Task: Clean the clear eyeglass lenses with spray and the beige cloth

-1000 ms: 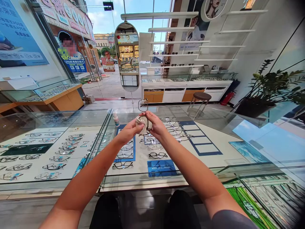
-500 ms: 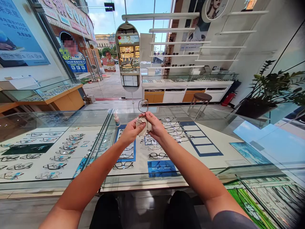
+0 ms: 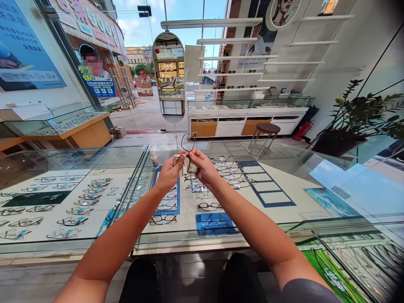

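Above the glass counter (image 3: 249,227), both my hands are closed around a pair of eyeglasses and a pale cloth. My left hand (image 3: 169,173) pinches the cloth (image 3: 187,166), which is bunched between the hands and covers the lower part of the glasses. With its thumb and fingers my right hand (image 3: 204,166) grips the eyeglasses (image 3: 188,150). One rim stands up above the fingertips, tilted. The rest of the frame is hidden by cloth and fingers. A small white spray bottle (image 3: 154,160) stands on the counter left of my left hand.
Inside the counter lie several rows of glasses (image 3: 209,206), a blue sign (image 3: 215,223) and a blue-framed tray (image 3: 268,185). Another glass case (image 3: 47,210) adjoins on the left. Beyond are an oval mirror (image 3: 172,107), a stool (image 3: 267,128) and a potted plant (image 3: 339,141).
The glasses have turned in my hands, so the raised rim is tilted differently. My left hand has shifted slightly left with the cloth, a little apart from the right.
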